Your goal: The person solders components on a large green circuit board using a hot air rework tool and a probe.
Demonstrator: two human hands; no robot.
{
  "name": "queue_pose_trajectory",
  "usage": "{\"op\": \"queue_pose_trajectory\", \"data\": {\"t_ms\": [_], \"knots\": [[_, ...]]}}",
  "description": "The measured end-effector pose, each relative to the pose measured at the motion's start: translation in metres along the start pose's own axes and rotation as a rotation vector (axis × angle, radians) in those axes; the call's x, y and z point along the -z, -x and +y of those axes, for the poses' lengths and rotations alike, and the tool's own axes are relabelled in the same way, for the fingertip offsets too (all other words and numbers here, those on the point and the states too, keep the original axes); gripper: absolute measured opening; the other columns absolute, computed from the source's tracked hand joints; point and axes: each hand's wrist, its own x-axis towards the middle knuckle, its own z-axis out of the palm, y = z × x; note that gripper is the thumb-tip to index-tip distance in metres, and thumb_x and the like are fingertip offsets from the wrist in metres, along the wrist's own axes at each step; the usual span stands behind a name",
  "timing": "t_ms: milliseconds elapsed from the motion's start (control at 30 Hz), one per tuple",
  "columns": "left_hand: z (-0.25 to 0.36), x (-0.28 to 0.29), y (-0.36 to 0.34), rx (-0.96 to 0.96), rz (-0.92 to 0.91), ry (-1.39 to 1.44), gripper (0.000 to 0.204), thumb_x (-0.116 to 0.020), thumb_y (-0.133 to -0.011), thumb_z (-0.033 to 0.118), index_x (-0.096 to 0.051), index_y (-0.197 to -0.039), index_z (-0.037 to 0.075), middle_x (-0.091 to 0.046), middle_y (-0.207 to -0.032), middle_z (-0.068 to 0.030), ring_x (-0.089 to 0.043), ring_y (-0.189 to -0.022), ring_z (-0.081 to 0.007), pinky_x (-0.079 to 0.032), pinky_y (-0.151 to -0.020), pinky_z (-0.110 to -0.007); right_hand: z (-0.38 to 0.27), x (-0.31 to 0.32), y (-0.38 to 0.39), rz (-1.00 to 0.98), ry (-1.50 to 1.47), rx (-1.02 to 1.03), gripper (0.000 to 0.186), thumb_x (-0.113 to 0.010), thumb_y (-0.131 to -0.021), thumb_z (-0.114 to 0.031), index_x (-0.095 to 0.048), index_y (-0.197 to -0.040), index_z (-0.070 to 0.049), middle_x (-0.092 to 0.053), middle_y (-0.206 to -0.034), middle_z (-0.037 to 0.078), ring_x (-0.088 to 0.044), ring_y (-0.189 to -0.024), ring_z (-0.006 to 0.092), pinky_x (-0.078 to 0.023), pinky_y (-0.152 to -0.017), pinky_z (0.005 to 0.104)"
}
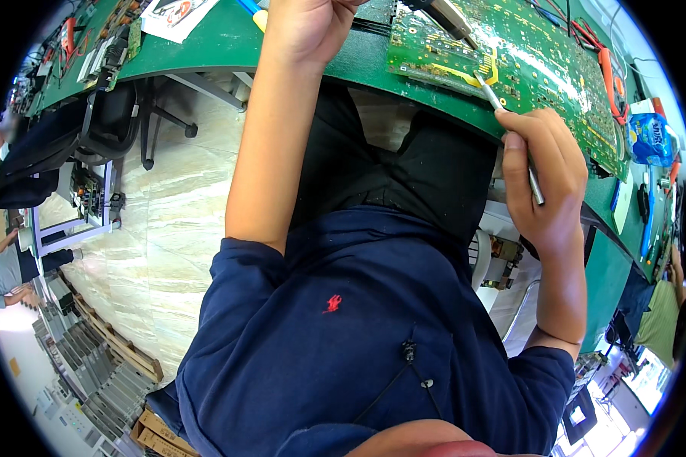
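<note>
A large green circuit board (526,76) lies along the front of the green bench. Yellow strips (457,75) edge a small area of it. Over that area points the metal nozzle of a hot-air gun (451,21), its black body running out at the top edge. My left hand (311,30) is curled beside it, and its grip is cut off by the top edge; the gun leads toward it. My right hand (549,164) is closed round a slim silver pen-shaped tool (536,183), whose narrow tip meets the board among the yellow strips, just below the nozzle.
Red-and-black test leads (608,76) and a blue packet (649,139) are right of the board. A printed sheet (177,17) and a blue-and-yellow handle (255,14) lie to the left. Beyond are a black office chair (107,126) and other people at both sides.
</note>
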Motion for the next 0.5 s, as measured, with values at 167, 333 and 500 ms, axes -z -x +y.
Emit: {"op": "queue_pose_trajectory", "data": {"t_ms": [167,333,500], "knots": [[0.0,0.0,0.005,-0.028,0.032,0.002,0.035,-0.064,-0.096,0.022,-0.056,-0.118,-0.005,-0.053,-0.077,0.0035,-0.04,-0.056,-0.002,-0.033,-0.051,-0.018,-0.005,0.003,0.0,-0.019,-0.007,-0.061,0.012,-0.06,-0.082,0.008,-0.063,-0.093,0.005,-0.055,-0.073,0.014,-0.053,-0.065,0.0294,-0.043,-0.06,0.0369],[0.005,-0.005,0.011,-0.017,0.023,0.007,0.033,-0.064,-0.097,0.021,-0.055,-0.118,-0.004,-0.056,-0.081,0.0015,-0.041,-0.057,-0.0024,-0.034,-0.051,-0.018,-0.004,-0.001,0.002,-0.017,0.01,-0.04,0.017,-0.061,-0.08,0.009,-0.063,-0.097,0.005,-0.055,-0.075,0.014,-0.054,-0.066,0.0288,-0.044,-0.059,0.0366],[-0.002,-0.002,0.012,-0.049,0.034,0.028,0.033,-0.064,-0.096,0.019,-0.052,-0.12,-0.001,-0.059,-0.087,-0.001,-0.042,-0.058,-0.003,-0.035,-0.052,-0.018,0.0,-0.022,0.021,0.047,0.148,0.069,0.029,-0.064,-0.074,0.011,-0.063,-0.102,0.006,-0.057,-0.078,0.014,-0.056,-0.068,0.0284,-0.047,-0.059,0.0376]]}}
